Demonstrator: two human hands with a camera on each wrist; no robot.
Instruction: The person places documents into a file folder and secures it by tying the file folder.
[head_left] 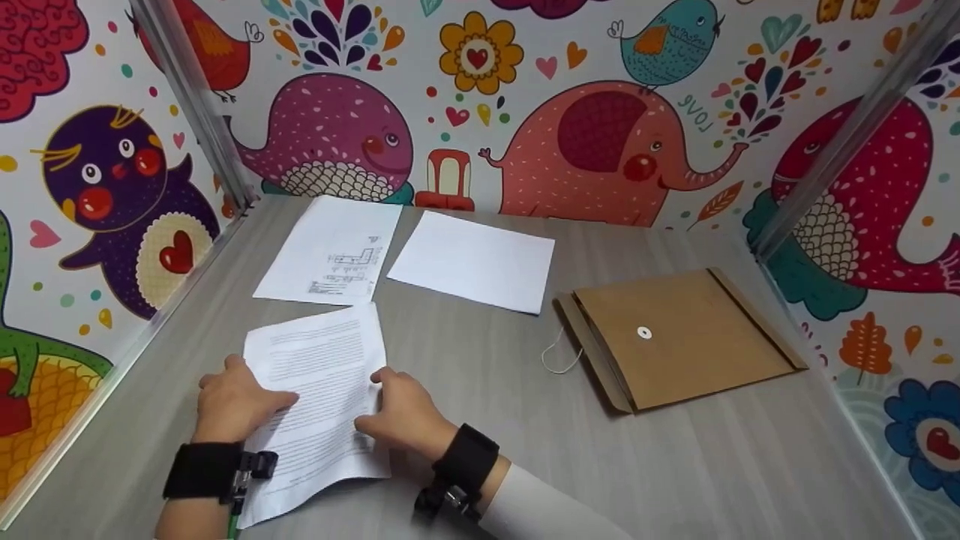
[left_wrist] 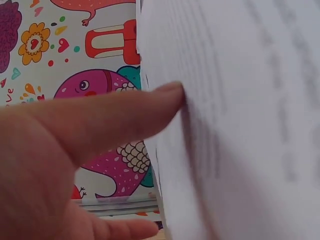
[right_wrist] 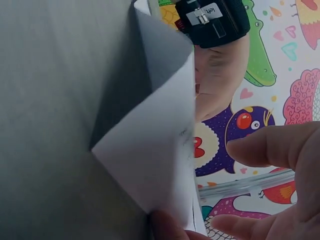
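Observation:
In the head view a sheet of paper (head_left: 322, 375) printed with lines of text stands before me, bowed, its lower right edge raised off the table. My left hand (head_left: 234, 401) grips its left edge, thumb lying on the printed face. The left wrist view shows that thumb (left_wrist: 125, 112) pressing against the printed paper (left_wrist: 250, 100). At the right edge is my right hand (head_left: 409, 416), its fingers at the margin. In the right wrist view a fingertip (right_wrist: 167, 225) lies against the underside of the sheet (right_wrist: 150, 160), another finger is on the other side, and the thumb (right_wrist: 265, 145) stands clear.
Behind the printed sheet lie a page with a drawing (head_left: 330, 251) and a blank white sheet (head_left: 472, 259). A brown string-tie envelope (head_left: 690, 345) rests on the right of the table (head_left: 495, 420), its white string hanging loose. Illustrated panels (head_left: 465, 112) enclose the table.

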